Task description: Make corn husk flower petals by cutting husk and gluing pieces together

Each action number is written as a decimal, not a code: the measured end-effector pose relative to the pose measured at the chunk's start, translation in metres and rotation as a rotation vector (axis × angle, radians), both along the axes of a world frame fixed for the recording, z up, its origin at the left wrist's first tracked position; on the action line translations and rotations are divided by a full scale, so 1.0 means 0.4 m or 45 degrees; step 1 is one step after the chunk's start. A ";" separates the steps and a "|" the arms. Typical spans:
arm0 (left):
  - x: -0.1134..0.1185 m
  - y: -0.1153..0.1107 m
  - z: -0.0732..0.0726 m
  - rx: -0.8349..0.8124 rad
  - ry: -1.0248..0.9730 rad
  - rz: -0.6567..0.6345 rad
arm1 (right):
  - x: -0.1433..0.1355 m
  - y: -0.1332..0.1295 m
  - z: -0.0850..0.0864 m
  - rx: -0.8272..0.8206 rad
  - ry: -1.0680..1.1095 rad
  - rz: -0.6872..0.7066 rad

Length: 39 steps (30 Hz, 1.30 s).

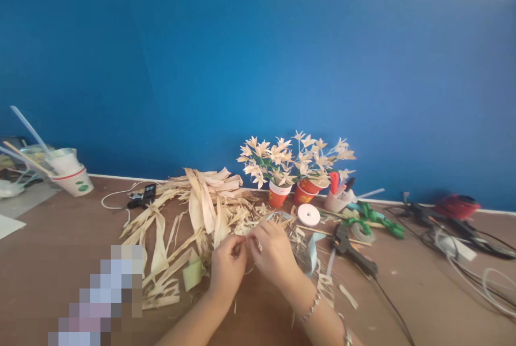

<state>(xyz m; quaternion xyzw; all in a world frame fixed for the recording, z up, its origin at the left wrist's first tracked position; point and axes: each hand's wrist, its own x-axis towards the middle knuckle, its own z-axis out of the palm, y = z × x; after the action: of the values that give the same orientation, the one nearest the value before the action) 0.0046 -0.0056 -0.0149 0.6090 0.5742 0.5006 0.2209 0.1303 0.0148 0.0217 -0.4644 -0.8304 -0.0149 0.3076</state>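
Observation:
My left hand (228, 266) and my right hand (274, 252) meet over the table, thumbs and fingertips pinched close together. Whatever sits between the fingertips is too small and blurred to make out. Just beyond them spreads a heap of dry, pale husk strips (200, 203), with shredded bits (242, 221) near the fingers. A small pale green piece (192, 276) lies left of my left hand. Beyond my right hand is a white round spool (308, 215). A black glue gun (350, 252) rests to the right, its cord trailing forward.
Pale artificial flowers (274, 160) stand in red paper cups (278, 195) along the blue panel (258, 66). Green twisted stems (381, 220) lie right of a tool cup (336, 202). Cables (455, 260) tangle at far right; white cups (74, 182) holding sticks stand far left.

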 end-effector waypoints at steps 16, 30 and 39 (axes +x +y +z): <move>0.001 -0.004 0.006 0.005 0.030 0.025 | -0.004 -0.003 -0.004 0.048 0.032 -0.004; -0.004 0.007 0.003 -0.060 -0.169 0.006 | 0.006 -0.003 0.020 -0.033 0.215 0.054; -0.004 0.010 0.002 0.003 -0.218 -0.065 | 0.017 0.030 0.019 -0.928 0.964 -0.062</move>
<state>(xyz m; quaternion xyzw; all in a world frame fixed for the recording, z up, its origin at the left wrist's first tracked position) 0.0030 -0.0018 -0.0141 0.5786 0.5370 0.5456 0.2813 0.1371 0.0268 0.0294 -0.5332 -0.6013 0.4366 0.4043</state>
